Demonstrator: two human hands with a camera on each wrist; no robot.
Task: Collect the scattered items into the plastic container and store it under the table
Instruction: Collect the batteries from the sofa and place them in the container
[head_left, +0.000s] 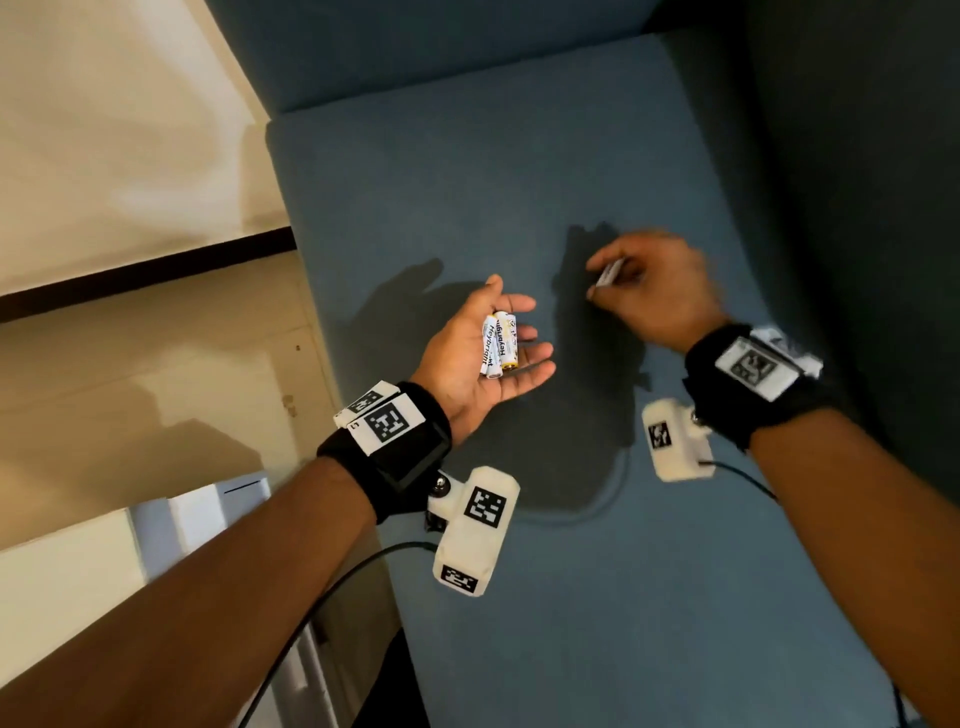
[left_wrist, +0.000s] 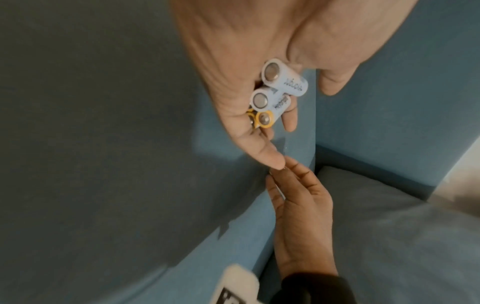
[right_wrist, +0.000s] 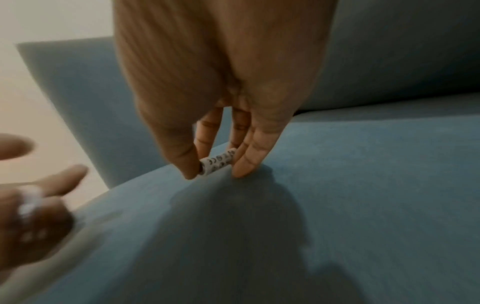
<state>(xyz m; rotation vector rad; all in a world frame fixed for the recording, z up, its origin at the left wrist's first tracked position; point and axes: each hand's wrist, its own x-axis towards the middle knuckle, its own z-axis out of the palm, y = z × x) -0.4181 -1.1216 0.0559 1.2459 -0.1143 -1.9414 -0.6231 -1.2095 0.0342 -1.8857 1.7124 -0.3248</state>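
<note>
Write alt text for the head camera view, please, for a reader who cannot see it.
A person's left hand, palm up, cradles several small white cylindrical batteries above a blue fabric sofa seat, while the right hand beside it pinches one more white battery. Both wrists wear black bands with white marker tags.

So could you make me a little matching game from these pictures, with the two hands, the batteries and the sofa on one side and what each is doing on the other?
Things:
1. left hand
2. right hand
3. batteries in the palm
4. blue sofa cushion

States:
A. lying side by side, white with a yellow end
B. palm up, cupped, carrying several batteries
C. lies under both hands
D. pinching a single battery at the cushion

Pairs: 1-B, 2-D, 3-A, 4-C
</note>
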